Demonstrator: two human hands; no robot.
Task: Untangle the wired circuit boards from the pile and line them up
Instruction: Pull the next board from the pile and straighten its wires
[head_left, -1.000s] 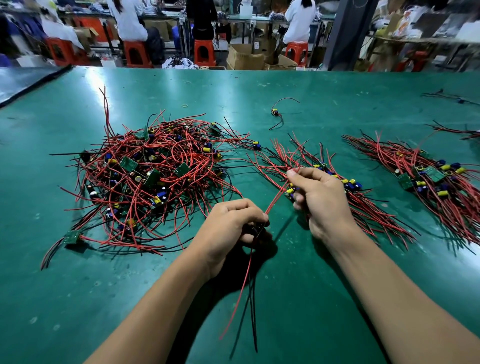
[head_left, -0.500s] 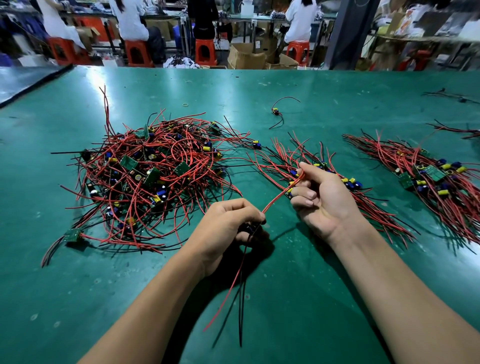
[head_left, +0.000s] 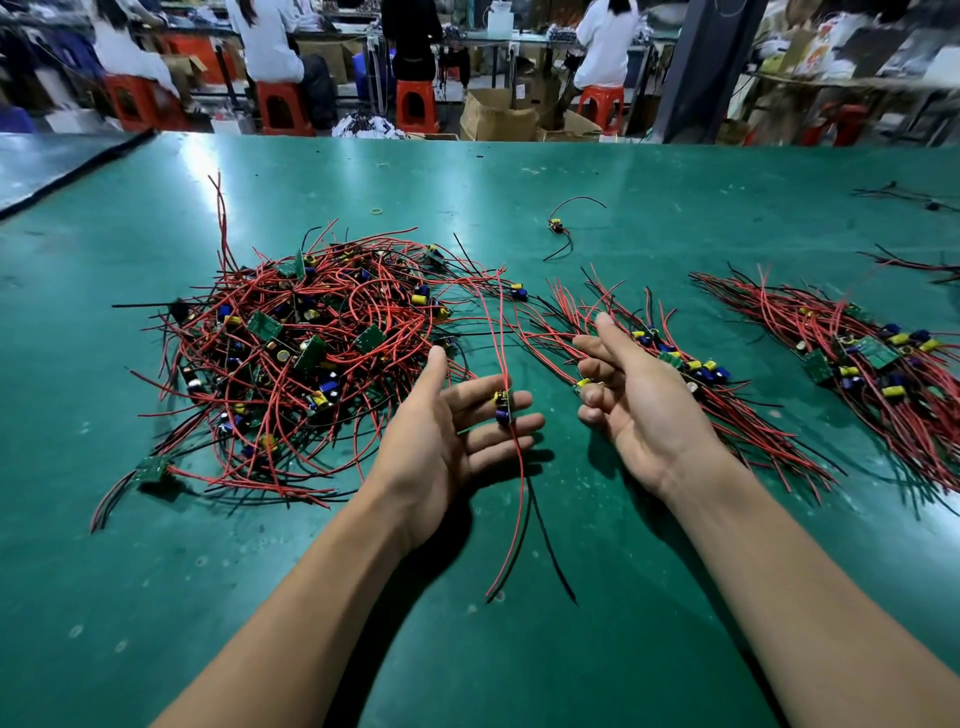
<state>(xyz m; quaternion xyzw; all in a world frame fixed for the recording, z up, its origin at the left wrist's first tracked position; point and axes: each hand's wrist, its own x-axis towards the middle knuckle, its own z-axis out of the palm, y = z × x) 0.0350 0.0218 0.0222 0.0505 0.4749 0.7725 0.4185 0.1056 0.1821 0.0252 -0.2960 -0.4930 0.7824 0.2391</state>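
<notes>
A tangled pile of small green circuit boards with red and black wires (head_left: 311, 353) lies on the green table at the left. My left hand (head_left: 452, 431) is palm up with straight fingers, and one wired circuit board (head_left: 503, 408) lies across them. Its red wires run up toward the pile, and a red and a black wire trail down onto the table. My right hand (head_left: 639, 400) is palm up just to the right, fingers loosely curled and holding nothing. It hovers over a lined-up row of boards (head_left: 696, 369).
A second lined-up row (head_left: 872, 358) lies further right. One stray wired board (head_left: 557, 226) and a small rubber band (head_left: 376, 211) sit further back on the green table (head_left: 571, 649). More loose wires (head_left: 914, 197) lie at the far right. People sit on red stools beyond the table.
Both hands have let go of the wires and turned palm up. The board that my left hand gripped now lies on its straight fingers, and my right hand has released the red wire.
</notes>
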